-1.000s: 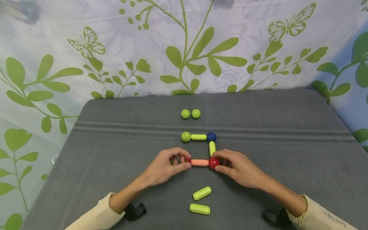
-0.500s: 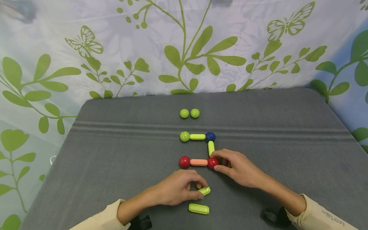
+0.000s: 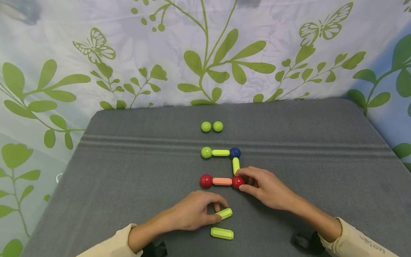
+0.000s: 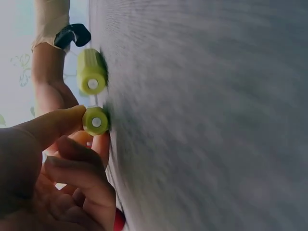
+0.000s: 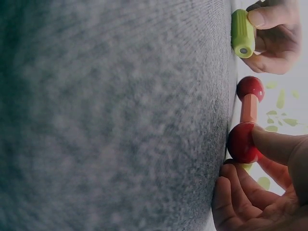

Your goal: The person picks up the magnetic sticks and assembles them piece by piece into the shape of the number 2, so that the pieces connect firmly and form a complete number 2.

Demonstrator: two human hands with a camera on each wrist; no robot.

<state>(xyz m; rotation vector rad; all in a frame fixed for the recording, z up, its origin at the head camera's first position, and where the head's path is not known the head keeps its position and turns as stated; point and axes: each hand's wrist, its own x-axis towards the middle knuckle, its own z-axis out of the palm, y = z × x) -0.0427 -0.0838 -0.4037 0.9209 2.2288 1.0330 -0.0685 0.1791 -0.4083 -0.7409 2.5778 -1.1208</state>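
Between thumb and fingers, my left hand pinches one end of a yellow-green magnetic rod low over the grey cloth. The rod's round metal tip faces the left wrist camera. My right hand holds the right red ball by thumb and fingertips. That ball joins an orange rod, which ends in another red ball. From the held ball a yellow-green rod runs up to a blue ball. A further yellow-green rod links the blue ball with a green ball.
Another loose yellow-green rod lies just in front of the left hand's rod. Two loose green balls sit side by side farther back. Behind the grey table hangs a leaf-patterned cloth.
The left hand has left the left red ball, come down toward the front and taken hold of the upper loose yellow-green rod, shifting it slightly left. The right hand stays on its ball.
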